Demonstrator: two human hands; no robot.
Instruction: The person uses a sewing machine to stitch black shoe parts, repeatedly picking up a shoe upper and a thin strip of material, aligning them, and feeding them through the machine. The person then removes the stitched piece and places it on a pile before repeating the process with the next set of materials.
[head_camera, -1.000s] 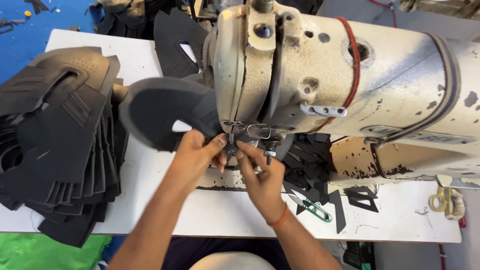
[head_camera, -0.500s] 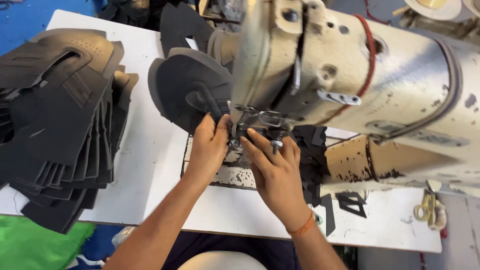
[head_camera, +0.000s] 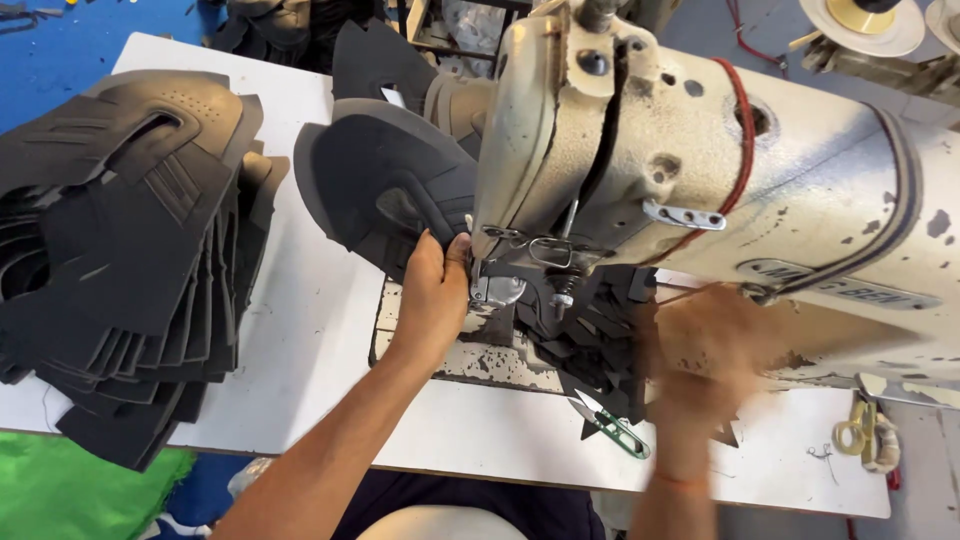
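On your far left, a big stack of dark cut pieces (head_camera: 120, 260) lies on the white table (head_camera: 320, 330), well apart from both hands. Next comes the dark shoe piece (head_camera: 385, 195) you are working on. It sits just left of the sewing machine (head_camera: 700, 190), with its wide rounded end pointing away to the left and its near edge tucked in by the needle foot (head_camera: 500, 288). Your left hand (head_camera: 432, 290) is right on that edge, fingers closed and pinching it, thumb touching the foot. So the piece runs from your left hand up and off to the left, and this hand is much the nearer one. Under the machine head lies a heap of small dark scraps (head_camera: 590, 340), and a little pair of green snips (head_camera: 612, 430) rests near the table's front edge. Your right hand (head_camera: 705, 350) is off to the right of the needle, just in front of the machine body. It is too blurred to tell if it is open or closed, or if it holds anything. At the far right lies a yellow-handled tool (head_camera: 862, 430).
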